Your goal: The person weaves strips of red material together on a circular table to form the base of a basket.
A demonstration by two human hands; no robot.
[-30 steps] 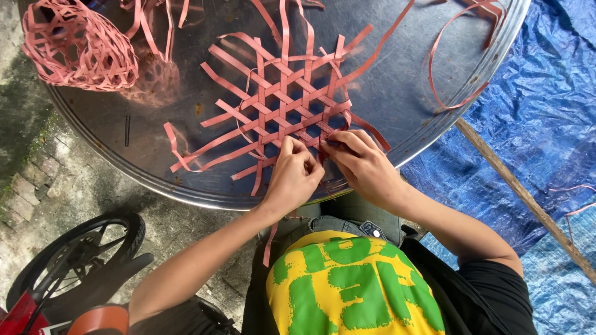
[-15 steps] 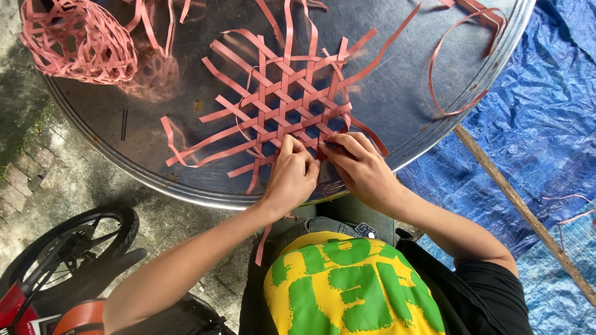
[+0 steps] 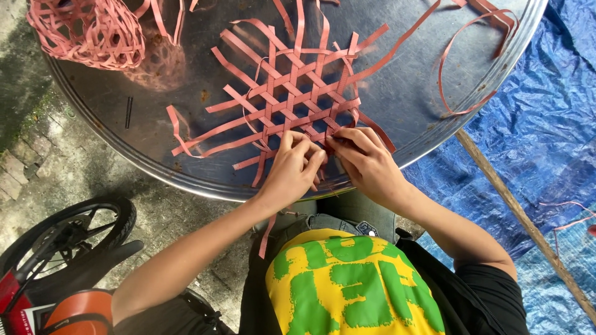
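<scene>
Both hands meet at the near edge of a pink open-weave strip mat (image 3: 292,93) on a round metal tabletop (image 3: 410,99): left hand (image 3: 292,170) and right hand (image 3: 366,161) apparently pinching strip ends, though fingers hide the grip.

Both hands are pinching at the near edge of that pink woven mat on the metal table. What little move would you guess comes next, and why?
Probably sliding the pinched strip under its neighbour and snugging it toward the weave. The left hand and right hand meet at the near edge of the pink lattice, where loose strip ends still stick out unwoven on the round metal table.
</scene>
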